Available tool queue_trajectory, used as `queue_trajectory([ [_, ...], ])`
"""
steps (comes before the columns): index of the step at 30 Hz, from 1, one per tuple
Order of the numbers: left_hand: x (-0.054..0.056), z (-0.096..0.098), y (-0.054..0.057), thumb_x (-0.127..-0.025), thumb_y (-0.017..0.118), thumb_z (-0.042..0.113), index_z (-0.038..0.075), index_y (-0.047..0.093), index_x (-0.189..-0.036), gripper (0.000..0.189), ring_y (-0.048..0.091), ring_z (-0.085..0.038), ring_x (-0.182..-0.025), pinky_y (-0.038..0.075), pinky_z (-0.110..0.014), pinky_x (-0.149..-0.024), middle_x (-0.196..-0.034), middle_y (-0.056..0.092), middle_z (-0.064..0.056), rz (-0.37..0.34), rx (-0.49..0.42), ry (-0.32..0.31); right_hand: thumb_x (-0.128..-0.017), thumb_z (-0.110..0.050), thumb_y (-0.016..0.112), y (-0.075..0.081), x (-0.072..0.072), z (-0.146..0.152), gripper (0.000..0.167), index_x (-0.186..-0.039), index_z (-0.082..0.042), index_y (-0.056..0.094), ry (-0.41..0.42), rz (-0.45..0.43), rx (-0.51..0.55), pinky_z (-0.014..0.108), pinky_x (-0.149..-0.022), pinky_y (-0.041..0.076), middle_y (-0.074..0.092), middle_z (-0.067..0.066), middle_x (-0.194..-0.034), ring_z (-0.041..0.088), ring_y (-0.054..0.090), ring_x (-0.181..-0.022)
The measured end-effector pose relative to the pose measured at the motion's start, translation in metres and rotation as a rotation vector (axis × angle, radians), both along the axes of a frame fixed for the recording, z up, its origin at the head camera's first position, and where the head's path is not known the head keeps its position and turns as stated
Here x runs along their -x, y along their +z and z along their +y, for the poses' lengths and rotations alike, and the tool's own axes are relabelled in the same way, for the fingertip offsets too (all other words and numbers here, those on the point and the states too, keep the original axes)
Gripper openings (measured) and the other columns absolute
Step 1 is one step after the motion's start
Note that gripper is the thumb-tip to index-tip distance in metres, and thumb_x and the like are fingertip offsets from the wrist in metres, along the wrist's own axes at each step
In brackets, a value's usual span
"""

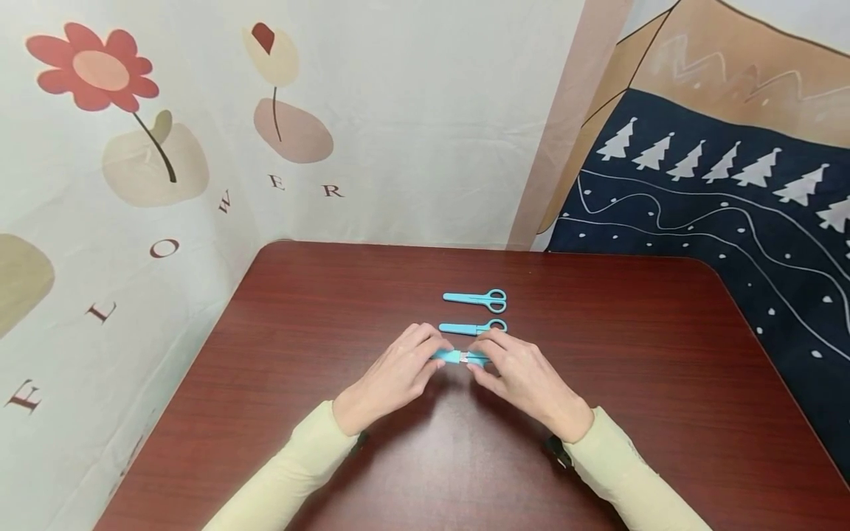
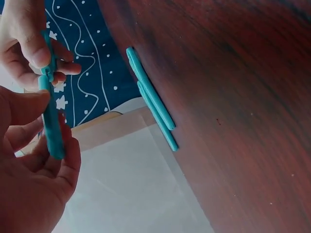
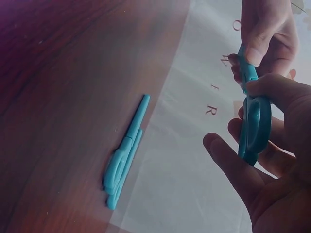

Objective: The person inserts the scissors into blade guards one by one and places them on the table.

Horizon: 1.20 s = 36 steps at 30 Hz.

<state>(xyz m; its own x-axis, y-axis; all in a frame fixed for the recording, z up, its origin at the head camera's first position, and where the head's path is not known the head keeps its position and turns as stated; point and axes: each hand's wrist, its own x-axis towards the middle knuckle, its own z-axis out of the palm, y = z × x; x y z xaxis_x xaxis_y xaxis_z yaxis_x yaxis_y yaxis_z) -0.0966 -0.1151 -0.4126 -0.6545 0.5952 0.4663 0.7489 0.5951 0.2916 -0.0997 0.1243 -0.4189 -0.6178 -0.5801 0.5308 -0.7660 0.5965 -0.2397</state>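
Note:
Between both hands is a pair of blue scissors with a blue blade cover over most of the blades. My left hand pinches the cover between thumb and fingers. The handle end is held by my right hand, thumb on one side and fingers on the other. A short strip of bare metal blade shows between cover and handles in the head view. Just beyond the hands lie two more pairs of covered blue scissors, a nearer pair and a farther pair, handles to the right.
The dark red-brown wooden table has rounded far corners. Behind it hangs a pale cloth printed with flowers and letters. A dark blue cloth with white trees hangs at the right.

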Motion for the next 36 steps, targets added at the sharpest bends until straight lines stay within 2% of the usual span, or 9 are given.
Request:
queue_trajectory([
  [9,-0.0004,-0.0006,-0.0037,-0.093,0.070,0.012,0.013,0.068,-0.109,0.016,0.052,-0.013,-0.089,0.048,-0.024,-0.078,-0.103,0.058,0.002,-0.034,0.031,0.026,-0.086,-0.022,0.078,-0.0015,-0.0010,-0.0006,0.020,-0.099,-0.012,0.068,-0.032,-0.035,-0.024,0.016,-0.056,0.047,0.062,-0.003,-0.095,0.003,0.052,-0.064],
  [19,-0.0001,0.0030,-0.0052,-0.087,0.076,0.008,0.012,0.067,-0.105,0.020,0.051,-0.013,-0.087,0.046,-0.023,-0.077,-0.099,0.057,0.002,0.013,0.004,-0.002,-0.085,-0.020,0.079,-0.0034,-0.0015,0.0016,0.019,-0.099,-0.012,0.068,-0.017,-0.028,-0.015,0.018,-0.059,0.051,0.064,-0.003,-0.095,0.004,0.057,-0.068],
  [36,0.0011,0.0078,-0.0074,-0.091,0.072,0.012,0.012,0.067,-0.105,0.015,0.046,-0.013,-0.084,0.043,-0.023,-0.077,-0.094,0.052,0.003,-0.008,0.025,0.008,-0.085,-0.021,0.079,-0.0039,-0.0011,0.0010,0.019,-0.098,-0.011,0.069,-0.016,-0.009,-0.017,0.021,-0.061,0.053,0.065,-0.003,-0.094,0.004,0.059,-0.072],
])
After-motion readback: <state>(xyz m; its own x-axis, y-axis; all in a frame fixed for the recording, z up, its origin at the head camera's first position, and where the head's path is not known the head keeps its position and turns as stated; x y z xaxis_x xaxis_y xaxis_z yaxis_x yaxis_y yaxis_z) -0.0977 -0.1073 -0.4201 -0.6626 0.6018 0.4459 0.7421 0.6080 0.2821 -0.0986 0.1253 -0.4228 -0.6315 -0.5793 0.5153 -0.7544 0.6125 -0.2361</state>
